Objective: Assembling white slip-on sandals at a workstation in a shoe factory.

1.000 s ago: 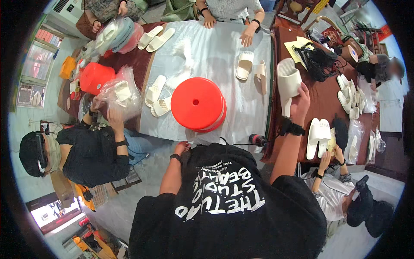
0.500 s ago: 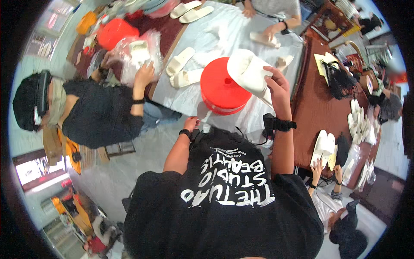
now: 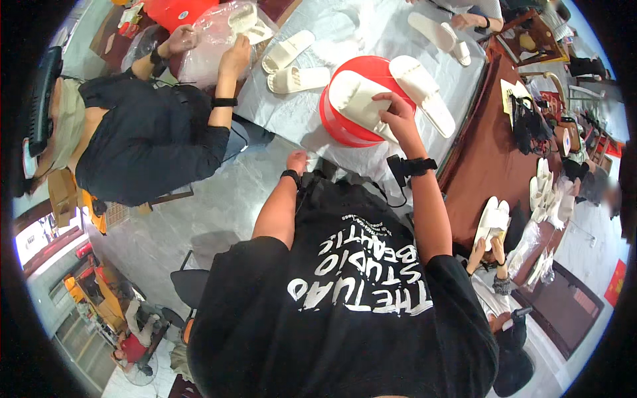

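The right hand (image 3: 396,109) is closed on a cream slipper (image 3: 359,103), pressing it flat on top of the red stool (image 3: 338,126), while the left hand (image 3: 296,161) hangs lower by the table's edge, loosely curled and holding nothing. A second cream slipper (image 3: 423,93) lies on the stool just beside the held one. To the left, a person in black (image 3: 152,132) handles a clear plastic bag (image 3: 212,40), and two more slippers (image 3: 292,66) lie on the pale tablecloth (image 3: 285,113).

Two slippers (image 3: 361,99) lie on the stool (image 3: 332,123), apparently touching, another pair (image 3: 288,66) left of it.
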A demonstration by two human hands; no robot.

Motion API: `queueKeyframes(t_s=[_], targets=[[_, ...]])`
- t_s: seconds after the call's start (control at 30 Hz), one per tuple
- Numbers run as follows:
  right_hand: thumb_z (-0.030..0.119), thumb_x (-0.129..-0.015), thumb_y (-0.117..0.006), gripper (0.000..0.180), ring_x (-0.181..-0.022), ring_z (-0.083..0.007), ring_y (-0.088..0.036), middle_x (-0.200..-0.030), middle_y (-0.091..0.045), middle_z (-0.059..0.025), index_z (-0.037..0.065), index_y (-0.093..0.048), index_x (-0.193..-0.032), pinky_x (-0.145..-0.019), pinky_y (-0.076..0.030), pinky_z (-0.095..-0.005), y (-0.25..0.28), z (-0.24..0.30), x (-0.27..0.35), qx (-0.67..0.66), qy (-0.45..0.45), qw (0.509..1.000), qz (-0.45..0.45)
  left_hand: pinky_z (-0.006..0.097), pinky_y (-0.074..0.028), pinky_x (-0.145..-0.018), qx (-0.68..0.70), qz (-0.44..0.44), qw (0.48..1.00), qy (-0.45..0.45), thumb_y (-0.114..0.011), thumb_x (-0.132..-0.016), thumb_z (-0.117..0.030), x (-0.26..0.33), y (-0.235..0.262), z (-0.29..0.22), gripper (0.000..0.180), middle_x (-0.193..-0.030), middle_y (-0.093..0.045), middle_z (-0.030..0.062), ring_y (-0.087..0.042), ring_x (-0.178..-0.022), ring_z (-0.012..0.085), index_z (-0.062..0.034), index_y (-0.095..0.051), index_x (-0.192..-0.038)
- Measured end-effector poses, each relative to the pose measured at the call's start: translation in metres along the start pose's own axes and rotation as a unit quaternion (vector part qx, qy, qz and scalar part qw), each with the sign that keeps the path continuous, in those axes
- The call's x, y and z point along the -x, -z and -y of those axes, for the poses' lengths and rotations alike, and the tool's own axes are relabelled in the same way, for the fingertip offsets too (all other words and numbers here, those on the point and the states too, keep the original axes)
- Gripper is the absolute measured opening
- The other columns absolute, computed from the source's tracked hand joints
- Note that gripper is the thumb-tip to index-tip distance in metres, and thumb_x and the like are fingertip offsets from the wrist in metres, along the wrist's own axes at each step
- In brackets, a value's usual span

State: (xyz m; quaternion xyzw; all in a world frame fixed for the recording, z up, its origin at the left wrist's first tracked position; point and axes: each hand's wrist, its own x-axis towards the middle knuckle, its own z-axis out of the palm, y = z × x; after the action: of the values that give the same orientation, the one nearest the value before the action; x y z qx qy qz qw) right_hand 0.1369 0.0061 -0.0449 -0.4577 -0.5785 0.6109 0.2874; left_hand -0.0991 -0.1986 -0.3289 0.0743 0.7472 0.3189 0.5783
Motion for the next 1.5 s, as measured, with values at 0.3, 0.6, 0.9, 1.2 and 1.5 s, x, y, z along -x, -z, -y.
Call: queueKeyframes(t_s=[0.3, 0.6, 0.9, 1.2, 1.5], targets=[[-0.006, -0.073, -0.049, 0.038, -0.071, -0.01, -0.053, -0.084, -0.061, -0.0047, 0.007, -0.065, -0.105, -0.067, -0.045, -0.0251, -0.049, 0.017, -0.025, 0.109, 0.028, 0.99, 0.087, 0.04, -0.051, -0.084, -0.131, -0.101, 0.964, -0.207, -0.066, -0.082, -0.026, -0.096, 0.033, -0.005, 0.034, -0.1, -0.071, 0.0131, -0.067, -0.095, 0.03, -0.0129, -0.063, -0.114], [0.0, -0.082, -0.065, 0.036, -0.072, -0.0154, -0.057, -0.102, -0.06, -0.0088, 0.005, -0.057, -0.116, -0.067, -0.048, -0.0297, -0.055, 0.016, 0.001, 0.114, 0.066, 0.985, -0.108, 0.042, -0.05, -0.09, -0.218, -0.07, 0.965, -0.129, -0.068, -0.08, -0.04, -0.071, -0.013, -0.091, 0.048, -0.113, -0.067, 0.018, -0.064, -0.106, 0.0348, -0.0063, -0.061, -0.113], [0.0, -0.083, -0.065, 0.024, -0.064, -0.0208, -0.054, -0.087, -0.058, -0.0095, 0.006, -0.061, -0.106, -0.061, -0.047, -0.0321, -0.055, 0.018, 0.078, 0.228, 0.092, 0.935, -0.254, 0.044, -0.052, -0.08, -0.258, -0.165, 0.932, -0.192, -0.057, -0.085, -0.034, -0.067, -0.015, -0.121, 0.031, -0.091, -0.072, 0.0168, -0.068, -0.09, 0.0364, -0.0058, -0.069, -0.089], [0.021, -0.089, -0.061, 0.023, -0.085, -0.0334, -0.067, -0.093, -0.07, -0.0159, 0.006, -0.065, -0.106, -0.075, -0.051, -0.0421, -0.074, -0.054, 0.07, 0.21, -0.05, 0.973, 0.076, 0.03, -0.052, -0.064, -0.109, 0.027, 0.978, -0.178, -0.062, -0.086, -0.029, -0.037, 0.004, -0.07, 0.028, -0.076, -0.071, 0.0086, -0.067, -0.068, 0.0156, -0.0019, -0.068, -0.084], [0.034, -0.092, -0.058, 0.045, -0.117, -0.0336, -0.058, -0.126, -0.061, -0.0197, 0.009, -0.055, -0.13, -0.099, -0.045, -0.0401, -0.137, -0.136, 0.028, 0.241, -0.062, 0.947, 0.203, 0.026, -0.046, -0.064, -0.045, 0.186, 0.981, 0.01, -0.063, -0.089, -0.029, 0.031, 0.02, -0.059, 0.023, -0.09, -0.07, -0.0006, -0.065, -0.08, 0.0105, -0.0123, -0.069, -0.104]])
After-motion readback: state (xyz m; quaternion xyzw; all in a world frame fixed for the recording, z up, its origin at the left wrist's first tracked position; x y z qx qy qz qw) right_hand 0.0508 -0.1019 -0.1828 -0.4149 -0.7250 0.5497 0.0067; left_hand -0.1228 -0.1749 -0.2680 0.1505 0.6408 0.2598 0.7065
